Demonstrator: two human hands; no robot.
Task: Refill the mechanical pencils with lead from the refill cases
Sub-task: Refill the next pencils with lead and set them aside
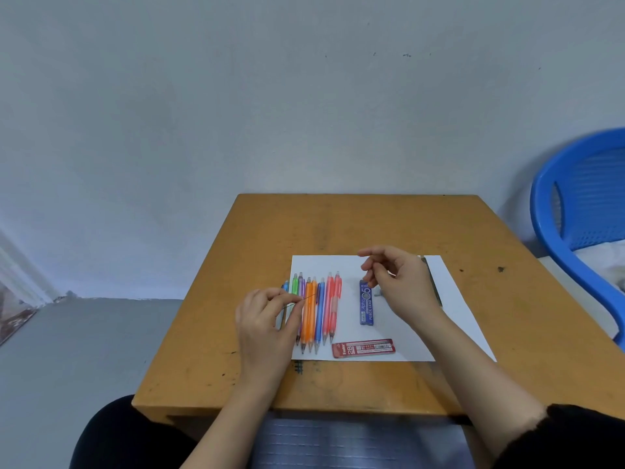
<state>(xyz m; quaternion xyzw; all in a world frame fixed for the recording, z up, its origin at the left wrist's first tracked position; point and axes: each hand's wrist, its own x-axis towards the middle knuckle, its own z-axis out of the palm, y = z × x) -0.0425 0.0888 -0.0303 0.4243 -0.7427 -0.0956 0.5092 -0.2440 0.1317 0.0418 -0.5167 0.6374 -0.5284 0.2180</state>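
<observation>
Our left hand, at nine o'clock on the white paper sheet, has its grip pinching a thin dark pencil lead over the row of coloured plastic mechanical pencils. Our right hand hangs with its grip relaxed and empty above the blue flat refill case. The red flat refill case lies at six.

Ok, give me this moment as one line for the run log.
left hand pinches lead over pencil row | right hand loose, near blue refill case | red refill case flat on paper
</observation>
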